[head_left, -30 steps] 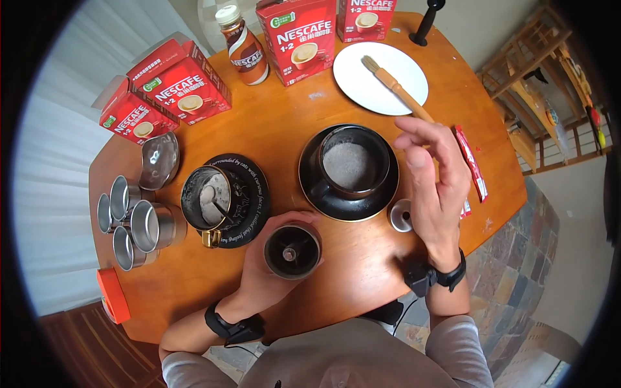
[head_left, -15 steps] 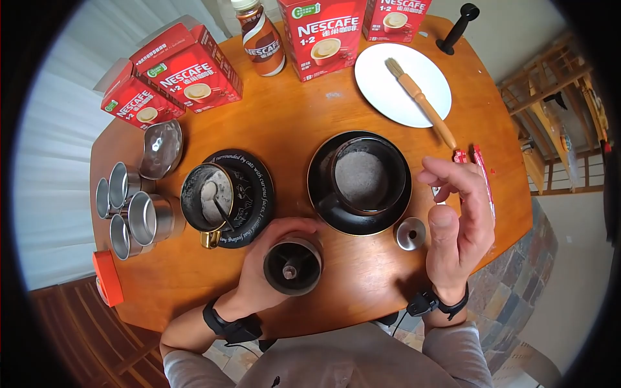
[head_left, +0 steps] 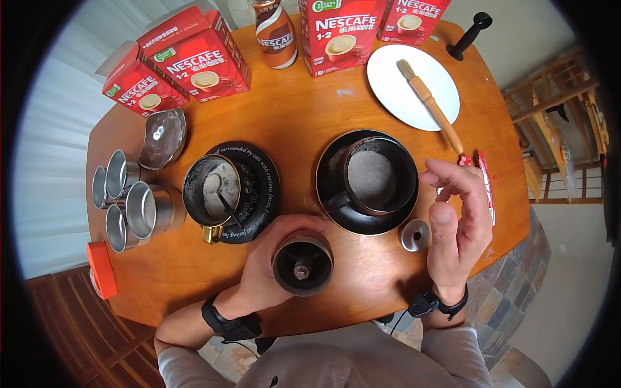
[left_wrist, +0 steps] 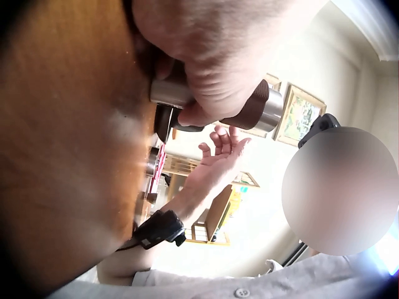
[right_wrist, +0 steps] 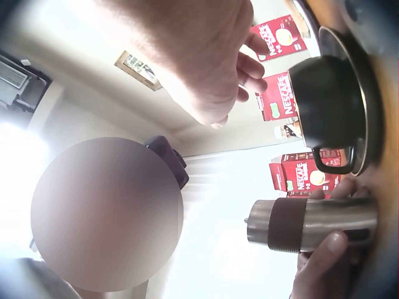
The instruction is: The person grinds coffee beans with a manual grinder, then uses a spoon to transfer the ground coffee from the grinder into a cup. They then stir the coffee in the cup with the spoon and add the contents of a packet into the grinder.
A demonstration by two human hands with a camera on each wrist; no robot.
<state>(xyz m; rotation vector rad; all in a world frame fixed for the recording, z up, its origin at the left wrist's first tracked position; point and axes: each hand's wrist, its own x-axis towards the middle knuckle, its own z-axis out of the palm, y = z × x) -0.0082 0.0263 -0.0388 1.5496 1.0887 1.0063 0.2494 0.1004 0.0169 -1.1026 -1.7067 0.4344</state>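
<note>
My left hand [head_left: 262, 265] is wrapped around a manual coffee grinder [right_wrist: 287, 224], a steel cylinder with a brown band. It stands upright with its base right at the tabletop; from above, its top [head_left: 303, 266] shows a central shaft and no handle. My right hand [head_left: 460, 226] is raised to the right, fingers loosely bent, holding nothing. Beside it lies a round steel lid [head_left: 414, 235] with a centre hole. Ahead, a black cup [head_left: 405, 191] of pale powder sits on a black saucer [head_left: 326, 207]. Further left stands a gold-handled cup [head_left: 212, 234] with powder and a spoon [head_left: 228, 208].
Several steel cups [head_left: 145, 210] and a glass bowl [head_left: 162, 139] stand left. Red Nescafe boxes [head_left: 204, 64] and a jar [head_left: 277, 39] line the back. A brush [head_left: 430, 100] lies across a white plate [head_left: 381, 87], near red sachets [head_left: 486, 187] and a black crank handle [head_left: 469, 35].
The right hand has drawn back a little toward the body and to the right, away from over the lid. The left hand keeps its grip on the grinder. The head view has shifted slightly.
</note>
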